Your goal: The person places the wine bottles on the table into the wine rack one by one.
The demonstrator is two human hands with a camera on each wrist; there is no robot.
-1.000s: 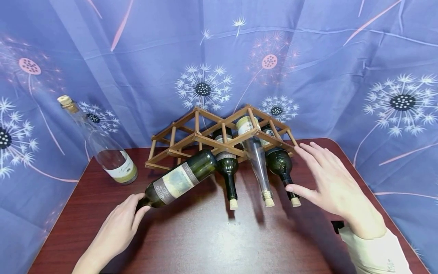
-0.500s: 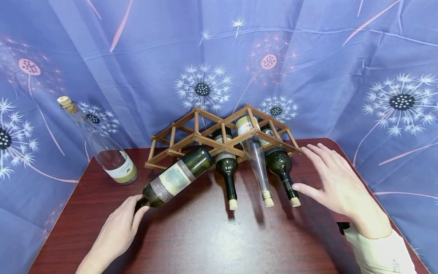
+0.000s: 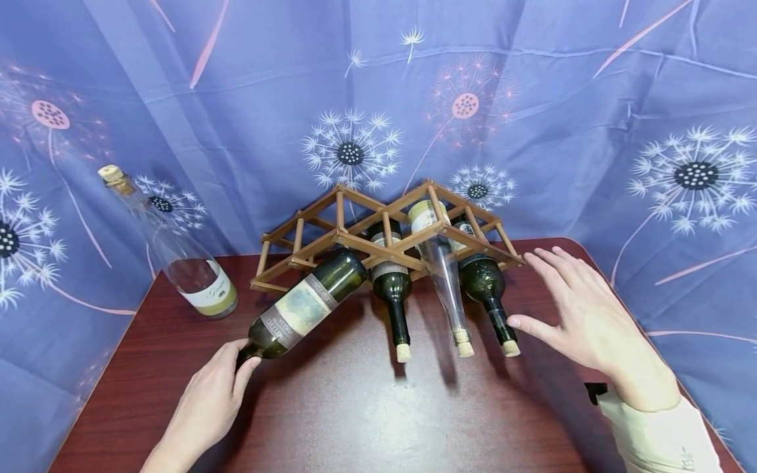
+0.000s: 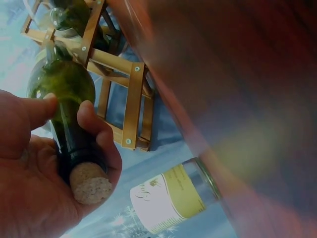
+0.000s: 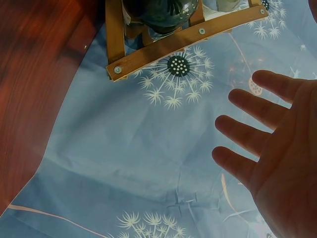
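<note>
My left hand point(image 3: 207, 394) grips the neck of a dark green wine bottle point(image 3: 307, 309), its fingers curled round it just below the cork point(image 4: 91, 183). The bottle slants up to the right, its base at the front of the wooden wine rack point(image 3: 367, 249). Whether the base touches the rack I cannot tell. Two green bottles point(image 3: 393, 286) point(image 3: 481, 276) and a clear bottle point(image 3: 443, 276) lie in the rack, corked necks toward me. My right hand point(image 3: 585, 322) is spread beside the rack's right end, with nothing in it; the right wrist view shows its fingers point(image 5: 247, 141) straight.
A clear corked bottle point(image 3: 195, 269) with a pale label stands upright at the table's left. The dark red wooden table point(image 3: 378, 420) runs back to a blue curtain point(image 3: 266, 98) with dandelion prints.
The bottle's base has swung slightly left and down, with the left hand shifting a little right. My right hand has drawn slightly right, away from the rack's end.
</note>
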